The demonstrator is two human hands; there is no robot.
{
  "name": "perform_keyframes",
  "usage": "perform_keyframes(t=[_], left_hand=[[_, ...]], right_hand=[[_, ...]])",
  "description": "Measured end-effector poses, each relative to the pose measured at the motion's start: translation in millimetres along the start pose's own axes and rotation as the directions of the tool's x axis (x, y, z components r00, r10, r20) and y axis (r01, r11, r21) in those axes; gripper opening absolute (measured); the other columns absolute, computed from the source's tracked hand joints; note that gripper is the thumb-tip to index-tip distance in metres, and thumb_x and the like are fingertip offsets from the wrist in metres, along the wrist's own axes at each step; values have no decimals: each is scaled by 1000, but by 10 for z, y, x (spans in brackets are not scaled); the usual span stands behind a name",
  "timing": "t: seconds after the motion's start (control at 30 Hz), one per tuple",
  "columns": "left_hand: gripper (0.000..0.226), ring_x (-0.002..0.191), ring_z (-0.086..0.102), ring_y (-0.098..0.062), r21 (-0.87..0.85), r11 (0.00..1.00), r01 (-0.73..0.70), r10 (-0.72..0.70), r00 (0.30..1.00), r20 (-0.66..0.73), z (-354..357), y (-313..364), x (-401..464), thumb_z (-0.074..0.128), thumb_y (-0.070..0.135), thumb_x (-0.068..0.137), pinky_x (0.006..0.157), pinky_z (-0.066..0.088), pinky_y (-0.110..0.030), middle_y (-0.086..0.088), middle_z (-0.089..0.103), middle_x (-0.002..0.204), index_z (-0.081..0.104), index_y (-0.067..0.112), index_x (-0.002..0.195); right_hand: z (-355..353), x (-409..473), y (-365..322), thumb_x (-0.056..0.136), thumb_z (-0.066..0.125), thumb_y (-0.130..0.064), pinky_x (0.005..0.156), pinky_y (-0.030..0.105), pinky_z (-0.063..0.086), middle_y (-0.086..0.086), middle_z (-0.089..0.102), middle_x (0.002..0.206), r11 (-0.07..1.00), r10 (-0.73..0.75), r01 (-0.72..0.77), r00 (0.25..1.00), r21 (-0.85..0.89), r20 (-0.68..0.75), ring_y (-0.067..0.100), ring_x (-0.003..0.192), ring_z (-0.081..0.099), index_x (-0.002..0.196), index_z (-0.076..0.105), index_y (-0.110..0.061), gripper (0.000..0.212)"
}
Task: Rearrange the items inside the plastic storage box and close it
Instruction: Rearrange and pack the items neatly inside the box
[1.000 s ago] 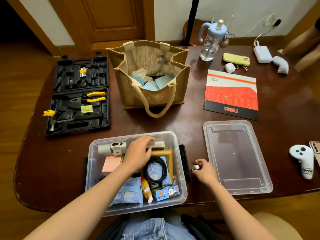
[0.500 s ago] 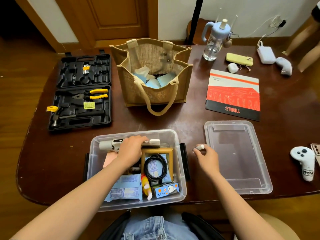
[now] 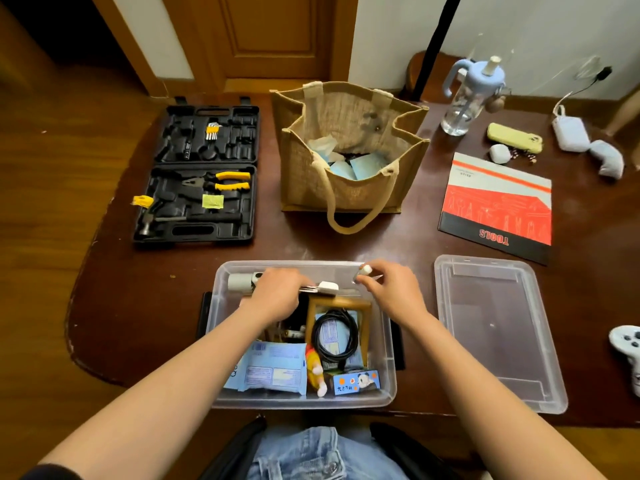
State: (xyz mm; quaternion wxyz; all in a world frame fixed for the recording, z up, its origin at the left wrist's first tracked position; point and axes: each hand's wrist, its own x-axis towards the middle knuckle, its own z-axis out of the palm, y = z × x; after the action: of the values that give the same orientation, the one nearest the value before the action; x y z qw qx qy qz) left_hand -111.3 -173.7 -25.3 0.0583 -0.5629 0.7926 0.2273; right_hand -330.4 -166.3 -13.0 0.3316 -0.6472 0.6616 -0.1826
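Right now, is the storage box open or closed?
Open. The lid lies flat on the table right of the storage box, and both hands reach inside.

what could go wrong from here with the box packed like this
The grey tool under the left hand lies high along the far wall of the box, so the lid may not seat. The small white piece pinched in the right hand could drop among the clutter.

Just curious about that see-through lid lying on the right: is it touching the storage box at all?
Apart. The head view shows bare brown table between the lid and the storage box, down the whole length of their facing sides.
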Motion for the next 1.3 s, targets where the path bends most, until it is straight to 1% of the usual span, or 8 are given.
perform_keyframes(t=[0.1, 0.23, 0.37, 0.43, 0.6, 0.83, 1.17, 1.3], left_hand=[[46, 108, 57, -24, 102, 995, -16, 16, 1000, -4, 28, 9, 17, 48, 7, 86, 89, 40, -34, 1, 66, 113, 62, 35, 120], [38, 107, 57, -22, 195, 980, -29, 29, 1000, 0, 37, -14, 33, 50, 10, 86, 88, 37, -33, 1, 65, 111, 61, 29, 117], [42, 106, 56, -22, 171, 984, -50, 51, 999, -4, 55, -59, 33, 49, 7, 86, 88, 34, -33, 2, 64, 110, 60, 30, 119], [44, 106, 55, -22, 150, 986, -70, 73, 997, -18, 76, -82, 20, 47, 7, 87, 89, 32, -32, 2, 63, 109, 58, 31, 123], [45, 102, 55, -26, 125, 988, -92, 93, 996, -8, 104, -116, -5, 46, 6, 89, 89, 41, -34, 0, 62, 110, 54, 29, 127], [42, 99, 53, -27, 131, 986, -99, 101, 995, -3, 102, -128, -38, 45, 3, 89, 77, 44, -35, -2, 60, 110, 55, 24, 124], [22, 109, 49, -28, 122, 992, -22, 24, 1000, -13, -71, 152, -65, 51, 9, 90, 83, 39, -33, -11, 53, 117, 55, 8, 112], [30, 117, 43, -24, 5, 986, -168, 167, 976, -140, -104, 264, -128, 49, 8, 90, 94, 38, -33, -6, 48, 126, 54, 12, 120]], right_hand=[[88, 74, -93, 90, 54, -23, 66, 35, 42, 9, 68, 86, 962, 1, 25, 995, -272, 95, 27, 84, 61, 88, 67, -9, 19], [217, 143, -197, 93, 46, -22, 60, 30, 34, 12, 62, 90, 856, -12, 85, 989, -511, 145, 31, 84, 59, 85, 61, -4, 25], [325, 159, -214, 88, 48, -9, 59, 28, 32, 5, 49, 73, 759, 54, 69, 984, -648, 168, 28, 76, 53, 73, 51, -11, 16], [383, 161, -208, 82, 50, 0, 57, 28, 32, 6, 56, 74, 701, 77, 98, 974, -706, 212, 28, 76, 56, 74, 55, -12, 15], [487, 222, -165, 75, 53, 8, 60, 30, 40, 10, 69, 92, 625, 91, 180, 950, -759, 300, 29, 85, 65, 86, 64, -9, 23], [551, 294, -235, 79, 51, 10, 60, 27, 38, 9, 69, 100, 601, 159, 108, 955, -792, 252, 25, 91, 66, 95, 66, -9, 29], [660, 322, -181, 81, 51, 11, 58, 28, 39, 12, 69, 99, 645, 210, 32, 953, -763, 218, 28, 89, 67, 95, 66, -5, 27], [641, 298, -207, 84, 49, 8, 60, 29, 40, 10, 69, 100, 649, 195, 50, 954, -759, 230, 27, 90, 66, 93, 65, -8, 25]])
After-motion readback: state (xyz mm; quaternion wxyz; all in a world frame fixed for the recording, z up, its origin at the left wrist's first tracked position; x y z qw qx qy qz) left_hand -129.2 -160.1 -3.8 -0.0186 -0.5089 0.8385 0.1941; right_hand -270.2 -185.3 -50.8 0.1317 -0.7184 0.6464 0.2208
